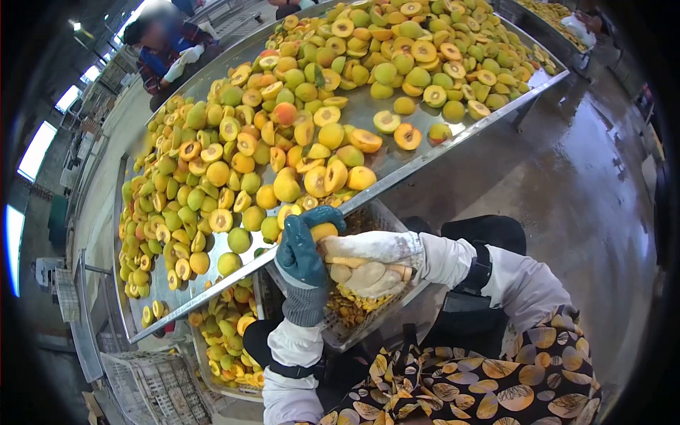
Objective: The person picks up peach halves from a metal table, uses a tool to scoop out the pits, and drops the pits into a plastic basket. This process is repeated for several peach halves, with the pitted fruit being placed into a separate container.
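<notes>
My left hand (304, 248), in a teal rubber glove with a grey knit cuff, is closed around a yellow peach half (324, 231) at the near edge of the metal table (244, 270). My right hand (368, 262), in a whitish work glove, has its fingers curled against that peach from the right; any tool inside the fist is hidden. Many halved peaches (287, 185) lie heaped on the table just beyond my hands. Below them stands a crate (345, 344) holding yellow-orange scraps (361, 304).
A second crate of peach halves (225, 340) stands under the table, lower left, beside stacked empty crates (156, 386). Across the table at upper left is a person (166, 49) in pale gloves. More people and another peach table (556, 21) show farther back.
</notes>
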`<state>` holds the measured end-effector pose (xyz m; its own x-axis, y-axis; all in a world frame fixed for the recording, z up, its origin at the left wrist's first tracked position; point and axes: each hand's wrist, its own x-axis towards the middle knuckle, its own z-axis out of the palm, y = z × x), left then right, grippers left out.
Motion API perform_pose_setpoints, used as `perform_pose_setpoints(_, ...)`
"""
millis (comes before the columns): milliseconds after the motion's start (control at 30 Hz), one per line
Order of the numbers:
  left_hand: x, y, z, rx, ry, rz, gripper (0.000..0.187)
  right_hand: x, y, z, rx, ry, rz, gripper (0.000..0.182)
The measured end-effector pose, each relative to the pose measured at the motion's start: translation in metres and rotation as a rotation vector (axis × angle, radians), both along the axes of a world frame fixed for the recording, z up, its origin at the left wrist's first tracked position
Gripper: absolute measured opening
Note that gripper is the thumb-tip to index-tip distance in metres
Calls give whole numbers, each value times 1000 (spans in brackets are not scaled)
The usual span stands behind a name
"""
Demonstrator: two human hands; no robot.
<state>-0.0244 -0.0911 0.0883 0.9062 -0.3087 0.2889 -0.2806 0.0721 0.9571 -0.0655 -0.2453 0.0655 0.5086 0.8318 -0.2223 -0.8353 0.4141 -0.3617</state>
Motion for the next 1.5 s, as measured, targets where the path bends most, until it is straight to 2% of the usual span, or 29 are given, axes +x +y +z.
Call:
perform_pose_setpoints(67, 7, 6, -2, 18, 82, -87, 63, -1, 0, 12, -395, -274, -92, 55)
perform_pose_setpoints(167, 14, 12, -2, 123, 97, -88, 66, 5, -4, 32, -794, -633, 31, 56)
perform_pose_setpoints(233, 22, 26, -14, 162, 206, -58, 67, 14, 10, 6, -819, -1383, -401, 49)
perform_pose_setpoints(267, 29, 38, -22, -36, 324, -124, 65, 10, 9, 0, -973, -1457, -304, 46)
perform_pose_setpoints(300, 32, 54, -16, 51, 382, -37, 63, 5, 9, 9, -1119, -1535, -196, 43)
perform_pose_setpoints(367, 31, 97, -9, 146, 218, 99, 67, 2, 12, 4, -1438, -1546, 110, 46)
perform_pose_setpoints(400, 40, 138, -31, 78, 187, 195, 59, 4, 6, -6, -1515, -1487, 208, 45)
perform_pose_setpoints(433, 37, 162, -17, 345, 205, 381, 51, 5, 2, -17, -1673, -1470, 273, 43)
perform_pose_setpoints(467, 58, 215, -44, 930, -87, 464, 41, 6, -5, -24, -1708, -1442, 283, 41)
perform_pose_setpoints(500, 56, 228, -44, 1205, -150, 561, 31, 6, -11, -23, -1740, -1414, 299, 39)
perform_pose_setpoints(567, 64, 161, -28, 968, -563, 621, 21, 9, -18, -7, -1748, -1356, 97, 39)
perform_pose_setpoints(600, 67, 112, -6, 904, -562, 518, 20, 12, -22, -13, -1683, -1425, -62, 41)
perform_pose_setpoints(633, 86, 67, -9, 829, -628, 510, 24, 13, -30, -18, -1635, -1494, -223, 42)
perform_pose_setpoints(700, 119, -27, -15, 851, -867, 428, 32, 11, -41, 3, -1843, -1267, -226, 45)
perform_pose_setpoints(733, 127, -71, -6, 1093, -634, 276, 44, 14, -52, -5, -1911, -1197, -384, 43)
perform_pose_setpoints(767, 144, -107, -22, 1097, -720, 233, 46, 9, -62, 29, -2001, -1031, -373, 48)
perform_pose_setpoints(800, 155, -137, -35, 1228, -675, 174, 50, 15, -79, 26, -2002, -972, -513, 51)
perform_pose_setpoints(833, 174, -156, -62, 1216, -653, 75, 56, 24, -97, 16, -1980, -923, -652, 53)
perform_pose_setpoints(900, 175, -184, -60, 1431, -602, -84, 63, 39, -129, 17, -2048, -855, -788, 55)
perform_pose_setpoints(967, 170, -183, -57, 1337, -561, -126, 59, 62, -159, 13, -2111, -836, -795, 56)
perform_pose_setpoints(1033, 163, -168, -54, 1180, -651, -174, 55, 86, -181, 3, -2178, -808, -728, 58)
perform_pose_setpoints(1100, 153, -155, -37, 1233, -627, -233, 48, 115, -195, -27, -2091, -764, -692, 59)
perform_pose_setpoints(1133, 151, -145, -40, 1150, -643, -187, 47, 126, -194, -40, -2046, -746, -673, 59)
perform_pose_setpoints(1167, 152, -133, -45, 1063, -657, -140, 47, 130, -185, -46, -1857, -672, -699, 60)
perform_pose_setpoints(1233, 150, -105, -48, 909, -528, 4, 50, 138, -148, -55, -1794, -775, -865, 59)
perform_pose_setpoints(1300, 141, -71, -39, 729, -309, 177, 47, 143, -113, -48, -1676, -843, -670, 57)
perform_pose_setpoints(1367, 177, -16, -79, 412, 35, 263, 52, 163, -72, -78, -1654, -912, -750, 53)
perform_pose_setpoints(1400, 179, 7, -82, 291, 112, 306, 54, 161, -60, -71, -1632, -876, -745, 50)
perform_pose_setpoints(1500, 152, 44, -82, 169, 60, 358, 60, 161, -35, -55, -1725, -877, -729, 44)
